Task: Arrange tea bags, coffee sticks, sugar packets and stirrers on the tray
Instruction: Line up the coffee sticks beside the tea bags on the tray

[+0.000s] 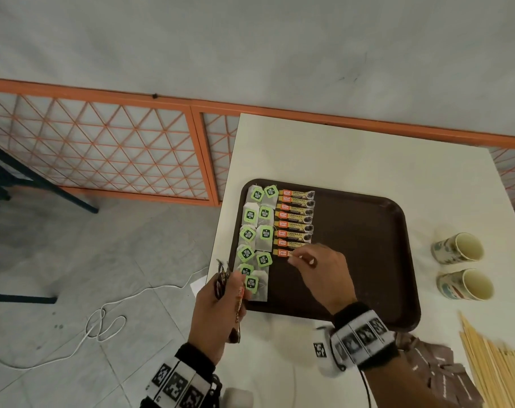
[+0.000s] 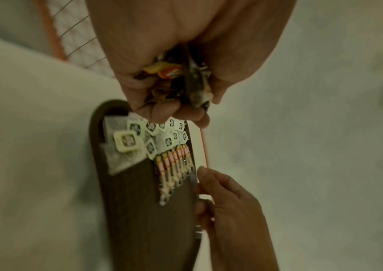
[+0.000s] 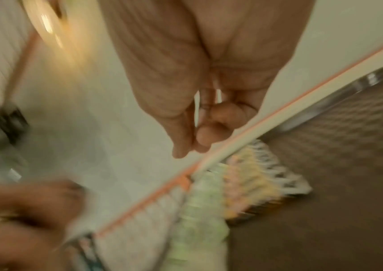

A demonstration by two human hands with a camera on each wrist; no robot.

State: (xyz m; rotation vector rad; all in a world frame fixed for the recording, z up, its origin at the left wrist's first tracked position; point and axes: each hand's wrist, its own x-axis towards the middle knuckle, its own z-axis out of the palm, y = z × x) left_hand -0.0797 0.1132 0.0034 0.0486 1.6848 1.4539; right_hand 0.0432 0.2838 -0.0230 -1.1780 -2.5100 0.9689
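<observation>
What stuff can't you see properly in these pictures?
- Head view: the right hand covers the end of the nearest coffee stick.
- Head view: the bottom edge cuts off the stirrers and brown packets.
- Left wrist view: the left hand wraps its coffee sticks, hiding how many.
- Right wrist view: blurred; tray contents smear.

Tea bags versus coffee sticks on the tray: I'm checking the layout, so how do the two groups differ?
The tea bags are white pouches with green square tags, laid in two loose columns at the tray's left edge; the coffee sticks are narrow orange-and-yellow sachets stacked in one tight column just right of them. The tea bags sit slightly askew; the coffee sticks lie parallel. Both lie flat on the brown tray.
</observation>
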